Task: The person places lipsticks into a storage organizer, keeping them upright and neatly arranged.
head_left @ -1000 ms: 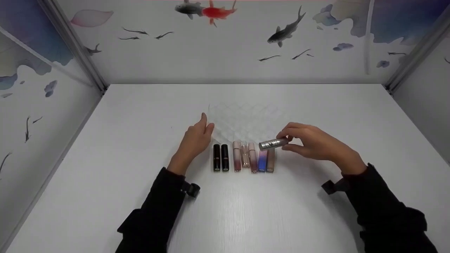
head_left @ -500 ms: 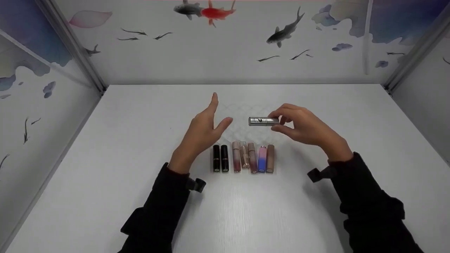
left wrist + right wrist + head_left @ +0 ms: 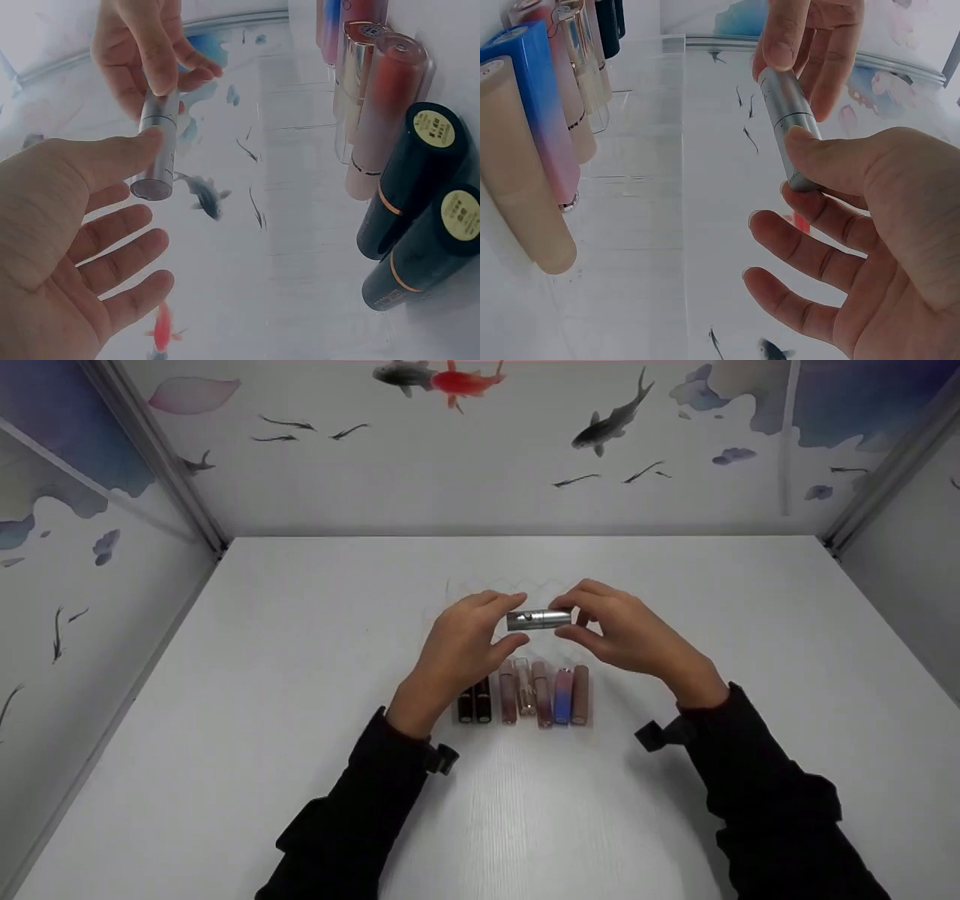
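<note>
My right hand point(image 3: 626, 634) pinches a silver lipstick tube point(image 3: 540, 619) by its right end, between thumb and fingers, above the table. The tube lies nearly level. Around its left end is my left hand point(image 3: 465, 641), thumb below and fingers above, with a narrow gap showing in the head view. The left wrist view has the left thumb in front of the tube, the other fingers extended. Below the hands, a row holds two black lipsticks point(image 3: 405, 180), lip gloss tubes point(image 3: 544, 697), a blue-and-pink tube point(image 3: 562, 697) and a brown tube point(image 3: 580, 696).
A clear plastic piece point(image 3: 630, 225) with a faint lattice pattern lies on the white table point(image 3: 315, 607) under and behind the hands. White panels point(image 3: 480, 487) with painted fish stand at the back and sides.
The right hand has carried the silver lipstick tube up and left, away from the row. My left hand has lifted from the clear piece's left side and moved right to the tube's left end.
</note>
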Tool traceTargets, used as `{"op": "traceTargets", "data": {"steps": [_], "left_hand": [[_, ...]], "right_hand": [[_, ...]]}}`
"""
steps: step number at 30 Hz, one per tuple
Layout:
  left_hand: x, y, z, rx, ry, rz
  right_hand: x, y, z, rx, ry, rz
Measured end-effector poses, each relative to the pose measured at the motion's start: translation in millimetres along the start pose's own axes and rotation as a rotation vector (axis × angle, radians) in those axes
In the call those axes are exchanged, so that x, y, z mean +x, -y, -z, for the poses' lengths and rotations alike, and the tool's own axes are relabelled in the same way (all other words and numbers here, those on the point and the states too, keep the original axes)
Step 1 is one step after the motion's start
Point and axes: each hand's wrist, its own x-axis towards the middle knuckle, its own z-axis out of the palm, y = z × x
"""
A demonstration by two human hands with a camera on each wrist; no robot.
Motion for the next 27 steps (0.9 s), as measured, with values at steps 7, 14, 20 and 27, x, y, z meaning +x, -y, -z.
{"op": "traceTargets", "data": {"steps": [7,14,20,27], "left_hand": [[1.3,0.6,-5.5,0.000,-0.053,0.001],[1.7,2.0,-2.7,-0.013,-0.053,0.048],[1.7,4.5,1.6,-0.044,-0.068,0.043],[1.8,6.8,3.9,-0.095,-0.077,0.051]], "right_hand": [[-0.1,0.6,-1.4,-0.002,-0.011,0.009],[1.3,-5.2,-5.1,0.006,-0.044,0.011],[2.5,-5.9,-7.7,0.044,-0.129,0.018],[3.4,-7.8,-8.4,0.078,-0.193,0.039]]}}
